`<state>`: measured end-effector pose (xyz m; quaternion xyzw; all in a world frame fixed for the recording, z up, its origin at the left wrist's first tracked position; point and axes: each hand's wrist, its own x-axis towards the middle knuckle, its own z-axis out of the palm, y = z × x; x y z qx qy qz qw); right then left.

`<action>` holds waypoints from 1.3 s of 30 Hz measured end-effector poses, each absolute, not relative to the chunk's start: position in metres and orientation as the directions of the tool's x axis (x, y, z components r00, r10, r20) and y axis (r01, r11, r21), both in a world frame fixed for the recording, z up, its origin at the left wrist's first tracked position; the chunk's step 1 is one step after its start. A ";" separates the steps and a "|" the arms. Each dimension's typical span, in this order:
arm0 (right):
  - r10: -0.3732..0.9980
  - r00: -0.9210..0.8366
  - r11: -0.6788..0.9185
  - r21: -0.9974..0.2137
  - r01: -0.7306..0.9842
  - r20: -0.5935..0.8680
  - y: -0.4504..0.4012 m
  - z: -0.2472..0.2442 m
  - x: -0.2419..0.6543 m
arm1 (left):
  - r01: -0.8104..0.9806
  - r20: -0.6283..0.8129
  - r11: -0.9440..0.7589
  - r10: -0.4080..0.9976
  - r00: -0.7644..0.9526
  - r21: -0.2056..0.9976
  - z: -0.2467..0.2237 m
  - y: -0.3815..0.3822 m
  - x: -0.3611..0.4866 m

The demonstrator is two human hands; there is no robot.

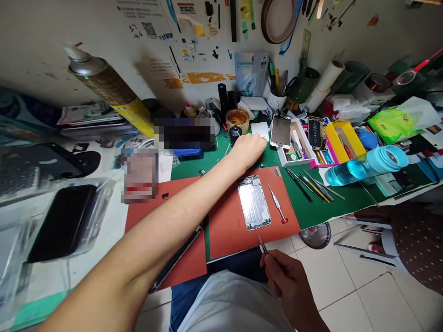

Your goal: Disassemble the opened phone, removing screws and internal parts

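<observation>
My left hand (249,150) reaches far across the bench with its fingers curled down; whatever it may hold is hidden beneath it. Close by stands a small black-topped bottle (235,133). My right hand (289,281), low in front of my body, pinches a pair of tweezers (263,245) with the tips pointing up and left. Beyond the tweezers a silver phone housing (254,203) lies on a red-brown mat (224,235). Just right of it rests a thin screwdriver (278,205) with a red end. Under my left forearm a dark phone part (178,256) is partly covered.
Several slim tools (308,185) lie on the green mat (321,214). Behind them are a white tray (294,157), a yellow box (346,140) and an uncapped blue bottle (367,166). A spray can (107,87) leans at left, near a black phone (62,221). Another person (418,240) sits at right.
</observation>
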<state>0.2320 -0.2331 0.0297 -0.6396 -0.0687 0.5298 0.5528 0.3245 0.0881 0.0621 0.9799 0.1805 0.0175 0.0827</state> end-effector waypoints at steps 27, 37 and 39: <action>0.618 0.588 -0.590 -0.187 0.786 0.522 -0.207 -0.007 0.331 | 0.735 -0.036 -0.615 0.760 0.649 0.284 0.015 -0.035 -0.047; 0.907 -0.044 0.218 -0.379 0.899 0.418 -0.145 0.018 0.160 | 0.707 -0.033 -0.664 0.723 0.690 0.245 0.035 -0.024 -0.032; 0.912 -0.150 0.253 -0.235 0.939 0.383 -0.129 0.015 0.153 | 0.700 -0.015 -0.686 0.712 0.702 0.200 0.041 -0.025 -0.028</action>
